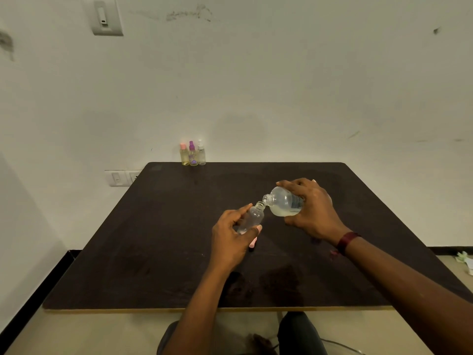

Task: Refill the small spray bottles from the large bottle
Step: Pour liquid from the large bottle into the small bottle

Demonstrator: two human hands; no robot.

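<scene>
My left hand holds a small clear spray bottle with no cap on it, tilted so its open neck points up and right. My right hand grips the large clear bottle, tipped on its side with its open mouth just above the small bottle's neck. Cloudy liquid lies low in the large bottle. A pink spray cap lies on the table just under my left hand, partly hidden by it.
Three small spray bottles stand at the far edge of the dark table, by the wall: a pink-capped one, a purple-capped one and a white-capped one. Crumpled paper lies on the floor at right.
</scene>
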